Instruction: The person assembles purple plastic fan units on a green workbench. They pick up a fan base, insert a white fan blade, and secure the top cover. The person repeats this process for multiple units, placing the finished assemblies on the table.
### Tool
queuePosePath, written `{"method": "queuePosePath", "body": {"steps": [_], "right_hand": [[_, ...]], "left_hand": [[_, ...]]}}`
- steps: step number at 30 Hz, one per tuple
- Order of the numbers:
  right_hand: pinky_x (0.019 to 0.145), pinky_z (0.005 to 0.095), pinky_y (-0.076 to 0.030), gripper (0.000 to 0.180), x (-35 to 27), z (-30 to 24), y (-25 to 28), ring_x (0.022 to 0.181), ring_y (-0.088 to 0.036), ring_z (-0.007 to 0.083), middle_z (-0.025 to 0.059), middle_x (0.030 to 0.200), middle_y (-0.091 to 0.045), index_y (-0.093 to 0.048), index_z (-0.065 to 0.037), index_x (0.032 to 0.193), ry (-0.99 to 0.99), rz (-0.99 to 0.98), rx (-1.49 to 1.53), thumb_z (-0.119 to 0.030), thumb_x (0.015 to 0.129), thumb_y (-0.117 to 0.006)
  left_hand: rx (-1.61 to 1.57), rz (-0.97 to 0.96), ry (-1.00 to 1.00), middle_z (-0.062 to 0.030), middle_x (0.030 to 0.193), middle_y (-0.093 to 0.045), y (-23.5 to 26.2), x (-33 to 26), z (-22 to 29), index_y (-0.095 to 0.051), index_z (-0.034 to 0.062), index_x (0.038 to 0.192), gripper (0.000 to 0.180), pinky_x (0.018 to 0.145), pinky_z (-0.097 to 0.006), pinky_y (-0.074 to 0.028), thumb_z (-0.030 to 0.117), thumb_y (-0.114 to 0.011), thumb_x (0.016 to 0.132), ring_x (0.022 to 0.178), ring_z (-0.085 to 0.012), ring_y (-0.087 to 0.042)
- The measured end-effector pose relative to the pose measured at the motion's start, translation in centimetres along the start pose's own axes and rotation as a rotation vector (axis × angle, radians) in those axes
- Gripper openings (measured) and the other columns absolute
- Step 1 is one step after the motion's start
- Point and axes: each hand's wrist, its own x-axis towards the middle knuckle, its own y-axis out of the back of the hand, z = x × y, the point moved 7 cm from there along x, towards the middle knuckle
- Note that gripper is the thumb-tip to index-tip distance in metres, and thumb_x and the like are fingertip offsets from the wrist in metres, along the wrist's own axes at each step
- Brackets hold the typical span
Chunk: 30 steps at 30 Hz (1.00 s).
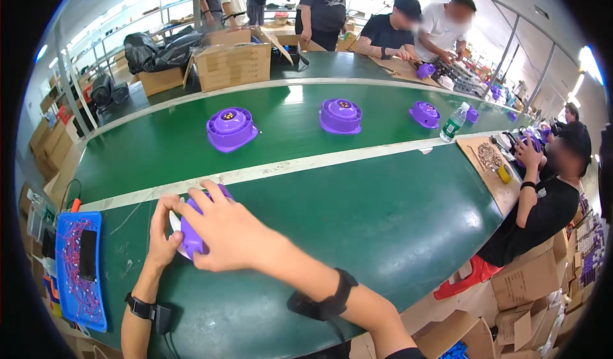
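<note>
At the near edge, two bare forearms reach in over a green worktop (357, 225), each wearing a black strap (345, 285) with a small box. On the near left of the worktop, the hands meet at a purple housing (190, 234). The left hand (159, 234) pinches its left side between curled fingers and thumb, where a white part (174, 222) shows. The right hand (223, 234) is clasped over the top and right side, fingers bent; it hides much of the housing.

To the left lies a blue tray (80, 216) of tangled reddish wires (75, 273), with a dark flat rectangle (88, 255) on them. At the near right, an open cardboard box holds small blue pieces (456, 351).

Farther right, a person in black (543, 209) near a red stool (469, 277) handles another purple part. A board (472, 151) beside them carries a heap of small pieces (490, 157).

Beyond a pale strip (281, 169) runs a green belt (166, 142) with purple housings spaced along it, the closest three being left (231, 129), middle (340, 116) and right (424, 114). A clear bottle (454, 124) stands near the right one. Past the belt are a large cardboard carton (233, 67), black bags (159, 51) and several people.
</note>
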Motion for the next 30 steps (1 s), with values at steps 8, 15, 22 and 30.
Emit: {"method": "queuePosePath", "body": {"steps": [8,15,22,30], "right_hand": [[0.109,0.0570,-0.034,0.082,-1.1,0.9,2.0,0.138,-0.027,0.0494,0.0179,0.136,-0.045,-0.044,-0.007,0.136,-0.023,-0.214,-0.060,-0.030,0.066,-0.078],[0.086,0.0625,-0.051,0.119,-2.5,-1.8,0.6,0.134,-0.031,0.0521,0.0298,0.130,-0.045,-0.021,-0.007,0.152,-0.263,-0.323,-0.490,-0.042,0.059,-0.086],[0.079,0.0496,-0.058,0.106,-1.8,-1.2,0.8,0.130,-0.037,0.0496,0.0284,0.123,-0.048,-0.037,-0.002,0.140,-0.241,-0.255,-0.352,-0.037,0.055,-0.087],[0.081,0.0531,-0.056,0.092,-2.3,-1.9,1.7,0.129,-0.039,0.0470,0.0278,0.122,-0.049,-0.044,-0.006,0.133,-0.183,-0.230,-0.311,-0.039,0.057,-0.084]], "left_hand": [[-0.303,-0.253,0.175,-0.0127,0.151,-0.028,-5.2,-0.3,2.7,-0.014,0.0032,0.152,0.118,0.115,-0.039,-0.025,0.035,-0.087,0.064,0.142,-0.0261,-0.028],[0.049,-0.265,0.069,-0.0158,0.139,-0.042,-6.3,-1.5,5.0,-0.026,0.0005,0.147,0.109,0.104,-0.040,-0.041,0.023,-0.084,0.057,0.131,-0.0270,-0.043],[0.002,-0.243,0.196,-0.0171,0.130,-0.047,-6.0,-1.4,4.4,-0.026,0.0008,0.144,0.106,0.099,-0.040,-0.043,0.025,-0.083,0.058,0.118,-0.0284,-0.051],[0.145,-0.262,0.170,-0.0152,0.124,-0.049,-5.7,-1.6,6.1,-0.032,0.0014,0.138,0.097,0.099,-0.037,-0.041,0.025,-0.082,0.058,0.116,-0.0243,-0.050]]}}
